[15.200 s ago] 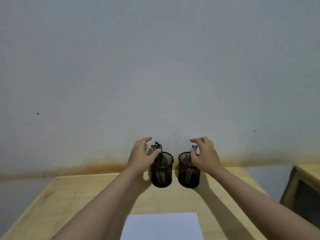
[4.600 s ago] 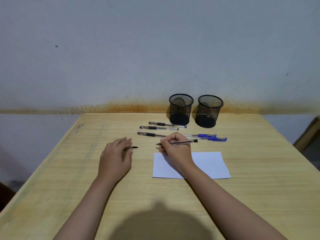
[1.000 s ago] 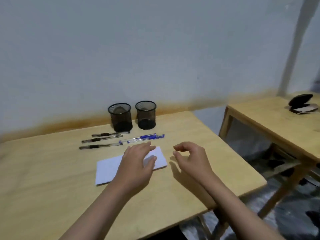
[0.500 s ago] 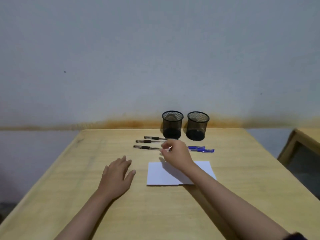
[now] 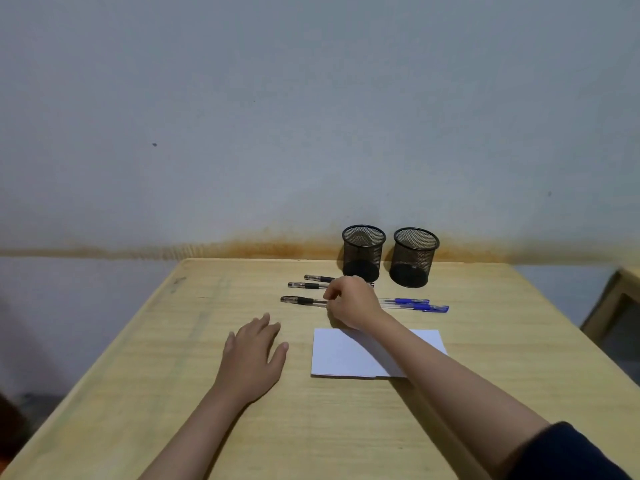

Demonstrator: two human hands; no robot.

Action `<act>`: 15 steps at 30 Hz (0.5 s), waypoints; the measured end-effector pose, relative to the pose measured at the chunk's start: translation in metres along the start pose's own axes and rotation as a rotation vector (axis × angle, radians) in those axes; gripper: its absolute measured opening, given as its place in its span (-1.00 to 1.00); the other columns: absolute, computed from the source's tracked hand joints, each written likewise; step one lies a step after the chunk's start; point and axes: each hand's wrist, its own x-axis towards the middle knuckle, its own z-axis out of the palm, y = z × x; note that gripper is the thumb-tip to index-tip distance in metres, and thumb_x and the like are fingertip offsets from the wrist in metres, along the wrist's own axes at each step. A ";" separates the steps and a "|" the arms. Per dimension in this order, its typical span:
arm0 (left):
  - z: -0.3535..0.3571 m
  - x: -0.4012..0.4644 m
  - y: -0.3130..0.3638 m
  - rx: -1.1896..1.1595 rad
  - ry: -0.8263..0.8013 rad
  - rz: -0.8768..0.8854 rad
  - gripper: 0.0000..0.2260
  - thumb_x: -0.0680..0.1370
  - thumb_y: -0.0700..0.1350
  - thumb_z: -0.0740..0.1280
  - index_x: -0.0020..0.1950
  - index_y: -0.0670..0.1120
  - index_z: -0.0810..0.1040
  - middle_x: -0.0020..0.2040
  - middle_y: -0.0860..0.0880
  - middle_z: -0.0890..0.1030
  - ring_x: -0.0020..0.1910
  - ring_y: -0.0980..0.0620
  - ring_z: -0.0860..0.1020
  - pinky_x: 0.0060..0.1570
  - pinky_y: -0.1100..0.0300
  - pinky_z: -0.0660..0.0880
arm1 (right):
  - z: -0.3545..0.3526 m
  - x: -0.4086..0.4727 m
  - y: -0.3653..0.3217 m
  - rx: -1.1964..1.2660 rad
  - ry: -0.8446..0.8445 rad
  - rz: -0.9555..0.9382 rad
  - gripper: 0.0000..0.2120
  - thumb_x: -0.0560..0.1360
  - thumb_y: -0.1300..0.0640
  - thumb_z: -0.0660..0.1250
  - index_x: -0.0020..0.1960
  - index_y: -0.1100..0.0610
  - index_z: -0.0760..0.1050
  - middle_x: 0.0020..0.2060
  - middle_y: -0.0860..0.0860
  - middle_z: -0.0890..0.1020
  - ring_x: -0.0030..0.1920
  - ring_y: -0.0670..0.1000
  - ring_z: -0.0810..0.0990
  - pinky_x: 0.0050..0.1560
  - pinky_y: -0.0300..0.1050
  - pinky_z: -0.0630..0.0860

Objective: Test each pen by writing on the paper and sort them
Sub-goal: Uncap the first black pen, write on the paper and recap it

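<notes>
Right fingers: your right hand (image 5: 351, 303) has its fingers curled down over the nearest black-grip pen (image 5: 300, 300), at the middle of its barrel; the fingertips seem to pinch it, though the contact itself is hidden under the knuckles.
Left fingers: your left hand (image 5: 254, 355) lies flat on the table (image 5: 138, 393), palm down, fingers straight and slightly spread, holding nothing.
Pen under your fingers: it lies on the table, its black-grip end pointing left, just beyond the far edge of the paper (image 5: 337, 356).
Other black pens: two more black-grip pens (image 5: 317, 278) (image 5: 304, 285) lie parallel behind it, closer to the cups, their right ends hidden by your right hand.
Blue pens: two blue-capped pens (image 5: 408, 301) (image 5: 429, 308) lie side by side to the right of your right hand, caps pointing right.
Paper: a white sheet, flat on the table, between your two forearms; your right forearm crosses over its right part.
Cups: two black mesh cups (image 5: 363, 252) (image 5: 414, 256) stand upright at the table's far edge, near the wall, just beside each other, behind the pens.
Sleeve: a dark sleeve (image 5: 571, 452) shows on your right arm at the lower right corner.
</notes>
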 end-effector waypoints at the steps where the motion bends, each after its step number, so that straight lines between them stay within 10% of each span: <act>1: 0.000 0.000 0.000 -0.003 0.006 -0.002 -0.59 0.55 0.10 0.18 0.37 0.00 0.38 0.49 0.01 0.26 0.48 0.00 0.18 0.43 -0.13 0.03 | -0.002 -0.002 -0.001 0.051 -0.002 -0.013 -0.82 0.41 0.27 0.30 -0.08 0.11 0.64 -0.10 0.03 0.69 0.00 0.05 0.58 -0.07 -0.08 0.52; 8: -0.008 0.000 0.004 -0.247 0.155 0.075 -0.43 0.47 0.03 0.35 0.45 0.02 0.26 0.33 0.11 0.44 0.32 0.07 0.39 0.29 0.03 0.34 | -0.026 -0.037 -0.006 0.496 0.056 -0.066 -0.89 0.42 0.32 0.39 -0.11 0.16 0.65 -0.21 -0.07 0.65 -0.18 -0.18 0.61 -0.12 -0.36 0.54; 15: -0.014 0.006 0.043 -0.482 0.365 0.175 -0.75 0.45 -0.28 0.39 -0.03 0.07 0.58 -0.09 0.16 0.60 -0.04 0.25 0.55 -0.06 0.42 0.45 | -0.049 -0.072 -0.004 0.763 0.131 -0.025 -0.87 0.40 0.31 0.46 -0.12 0.11 0.65 -0.23 -0.03 0.68 -0.19 -0.15 0.66 -0.11 -0.29 0.59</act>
